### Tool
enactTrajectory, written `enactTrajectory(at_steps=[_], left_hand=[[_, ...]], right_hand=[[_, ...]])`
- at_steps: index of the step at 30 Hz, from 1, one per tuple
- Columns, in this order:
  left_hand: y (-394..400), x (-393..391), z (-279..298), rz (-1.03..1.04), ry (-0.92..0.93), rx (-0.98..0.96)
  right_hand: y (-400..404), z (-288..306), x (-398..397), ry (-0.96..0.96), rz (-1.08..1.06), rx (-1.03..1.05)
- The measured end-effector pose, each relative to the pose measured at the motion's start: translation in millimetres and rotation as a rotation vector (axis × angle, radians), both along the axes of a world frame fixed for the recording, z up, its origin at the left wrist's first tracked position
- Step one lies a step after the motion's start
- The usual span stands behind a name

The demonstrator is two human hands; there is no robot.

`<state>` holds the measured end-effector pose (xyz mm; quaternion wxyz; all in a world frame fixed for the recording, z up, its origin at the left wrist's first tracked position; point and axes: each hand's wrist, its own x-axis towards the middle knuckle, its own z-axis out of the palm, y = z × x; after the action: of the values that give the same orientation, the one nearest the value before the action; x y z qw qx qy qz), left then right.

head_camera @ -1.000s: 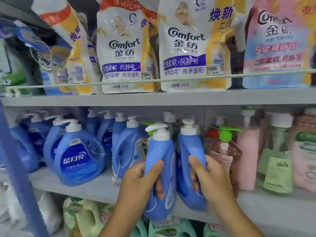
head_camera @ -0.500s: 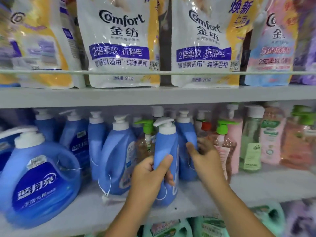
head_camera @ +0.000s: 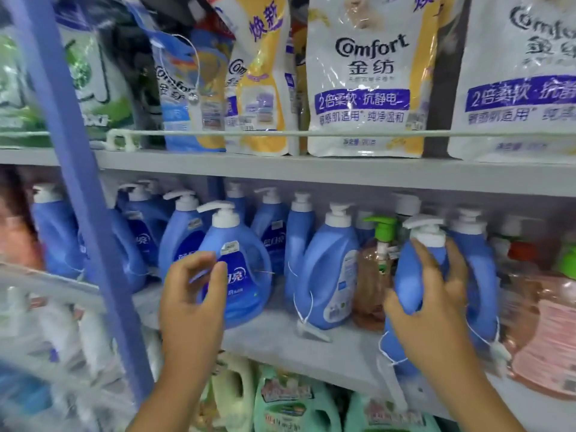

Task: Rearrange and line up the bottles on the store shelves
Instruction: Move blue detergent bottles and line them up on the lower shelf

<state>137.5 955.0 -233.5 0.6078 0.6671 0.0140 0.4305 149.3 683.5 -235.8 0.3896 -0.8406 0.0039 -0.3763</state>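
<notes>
**Shelf of pump bottles, partly lined up, with both hands at work**

The grey shelf (head_camera: pixel 274 335) spans the view, running behind and below both hands. Above the hands stand the Comfort refill pouches (head_camera: pixel 361 88) behind a rail (no part of the present task, by the look of it). Beyond the fingertips of the left hand (head_camera: pixel 191 302) stands the wide blue jug (head_camera: pixel 240 275), label facing out and set forward of the rear blue bottles (head_camera: pixel 187 235). The left hand's fingers are loosely curled and apart; it hovers in front of the jug, and whether it touches the jug cannot be told. Between the two hands stand a side-on blue bottle (head_camera: pixel 327 275) and, just beside it toward the right hand, an amber pump bottle (head_camera: pixel 374 285) with a green pump. The right hand (head_camera: pixel 433 310) wraps the slim blue bottle (head_camera: pixel 408 282) at its shoulder, thumb on the near side and fingers round the far side; this bottle stands at the shelf's front edge, touching a second blue bottle (head_camera: pixel 473 275) behind the fingers.

Progress, as a judgement: midway. The rear row looks orderly, but the front bottles face different ways, the amber bottle sits among the blue ones, and the held bottle stands ahead of the line.
</notes>
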Motion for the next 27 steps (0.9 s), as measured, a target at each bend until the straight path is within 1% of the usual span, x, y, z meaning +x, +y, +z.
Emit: enactTrajectory(at_steps=[2,3,5,7,8,9,10,11,12,14,16,17,18,20,21,22,23,24,26,27], left_hand=[[42,13,0,0.146,0.049,0.070],[58,21,-1,0.143,0.105,0.109],[75,36,-2,-0.058,0.245,0.138],[77,48,-4,-0.254,0.315,0.194],[78,53,-6,-0.305,0.318,0.242],[80,58,-8,-0.333,0.314,0.279],[83,63,-9,-0.358,0.307,0.304],[87,68,-10,-0.395,0.299,0.313],[91,72,-11,-0.462,0.289,0.328],[97,82,-14,-0.642,0.287,0.384],[100,91,-18,-0.750,0.271,0.459],[103,94,-19,-0.740,0.234,0.487],[107,95,-18,-0.669,0.166,0.498],[124,99,-15,-0.348,-0.028,0.471],[135,104,-14,-0.163,-0.097,0.456],[145,110,-12,-0.012,-0.116,0.438],[153,117,-11,0.071,-0.074,0.413],[158,122,-9,0.061,0.029,0.375],[158,131,-7,-0.090,0.277,0.283],[156,133,-7,-0.131,0.354,0.258]], right_hand=[[2,-1,2,0.050,0.000,0.082],[2,-2,3,0.061,-0.017,0.080],[2,-4,6,-0.032,-0.123,-0.012],[15,2,4,-0.170,-0.203,-0.068],[30,8,1,-0.230,-0.173,-0.060],[50,15,-2,-0.261,-0.074,-0.027],[73,23,-2,-0.243,0.063,0.029],[95,30,3,-0.172,0.186,0.074],[118,38,11,-0.060,0.276,0.098],[156,47,38,0.134,0.358,0.040],[185,55,59,0.274,0.329,-0.071],[193,58,65,0.322,0.293,-0.095],[200,61,67,0.327,0.259,-0.081],[204,61,65,0.284,0.193,-0.033],[205,61,62,0.271,0.144,-0.026],[205,60,58,0.271,0.092,-0.017],[205,59,54,0.264,0.045,-0.010],[204,58,51,0.252,0.002,-0.005],[200,58,44,0.234,-0.079,-0.002],[197,58,42,0.231,-0.119,-0.003]])
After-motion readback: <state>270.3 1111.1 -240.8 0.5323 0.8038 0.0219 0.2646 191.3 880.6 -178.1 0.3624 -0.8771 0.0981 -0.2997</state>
